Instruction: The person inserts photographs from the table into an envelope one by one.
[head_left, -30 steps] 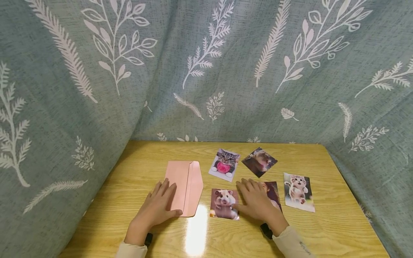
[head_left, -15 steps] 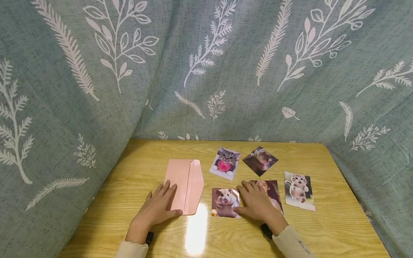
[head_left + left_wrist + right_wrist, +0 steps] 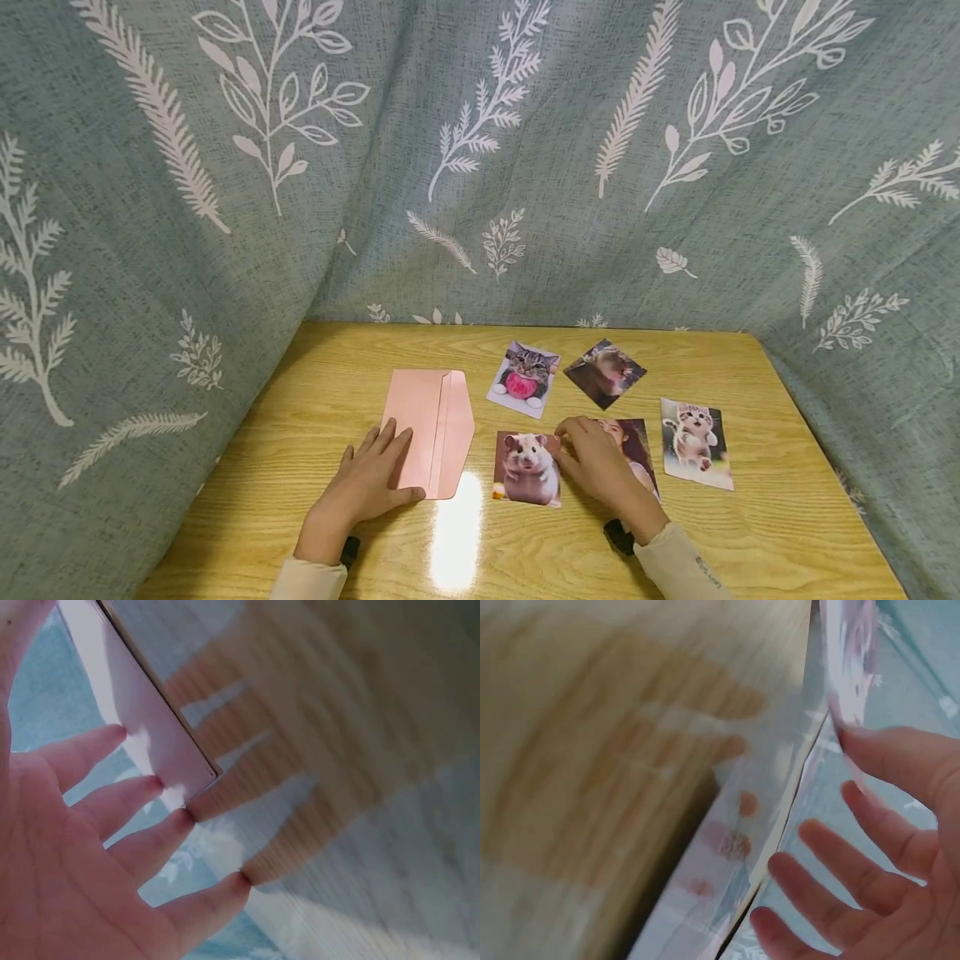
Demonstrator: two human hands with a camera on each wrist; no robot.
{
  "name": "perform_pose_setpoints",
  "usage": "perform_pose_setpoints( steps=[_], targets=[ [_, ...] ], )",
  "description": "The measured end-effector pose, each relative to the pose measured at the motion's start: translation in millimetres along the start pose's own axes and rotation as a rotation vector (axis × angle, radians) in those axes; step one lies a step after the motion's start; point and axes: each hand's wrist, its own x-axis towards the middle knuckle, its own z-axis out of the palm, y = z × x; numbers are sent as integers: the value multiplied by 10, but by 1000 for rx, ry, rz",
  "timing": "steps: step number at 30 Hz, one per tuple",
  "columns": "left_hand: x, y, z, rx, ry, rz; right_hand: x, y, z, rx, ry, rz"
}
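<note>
My left hand (image 3: 367, 479) rests with spread fingers on the left edge of a pink envelope (image 3: 420, 417), its flap lying unfolded to the right. In the left wrist view the fingertips (image 3: 154, 782) touch the envelope (image 3: 142, 697) and the tabletop. My right hand (image 3: 600, 462) pinches the right edge of a hamster photo (image 3: 525, 475) between thumb and index finger. That edge is raised, as the lifted photo (image 3: 847, 660) in the right wrist view shows. Under the right hand lies a photo of a person (image 3: 636, 442), partly covered.
A cat photo (image 3: 522, 379) and a dark, glare-marked photo (image 3: 603, 375) lie farther back on the wooden table (image 3: 795, 517). To the right is a kitten photo (image 3: 696, 446). A patterned blue-green cloth (image 3: 555, 275) hangs behind the table and along its sides.
My right thumb and index finger have drawn together on the hamster photo's edge. The photo's right side has come up and it has shifted slightly. The left hand stays on the envelope.
</note>
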Motion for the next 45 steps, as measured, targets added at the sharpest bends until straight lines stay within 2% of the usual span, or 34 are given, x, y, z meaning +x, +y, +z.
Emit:
perform_pose_setpoints(
  steps=[8,13,20,28,35,44,45],
  targets=[
    [-24,-4,-18,-7,-5,-6,62,-44,-59,418,-12,223],
    [-11,1,-13,-9,3,5,103,-24,-89,539,-23,273],
    [2,11,-4,-11,2,-2,183,16,-62,628,-24,315],
    [3,15,2,-29,-3,-9,356,-24,-13,895,-75,399],
    [-2,10,8,-54,-2,-11,585,-106,119,906,-85,408],
    [-5,8,1,-58,2,-10,806,-223,303,874,-109,421],
    [-4,9,2,-59,2,-10,827,-236,319,842,-104,413]
  ],
)
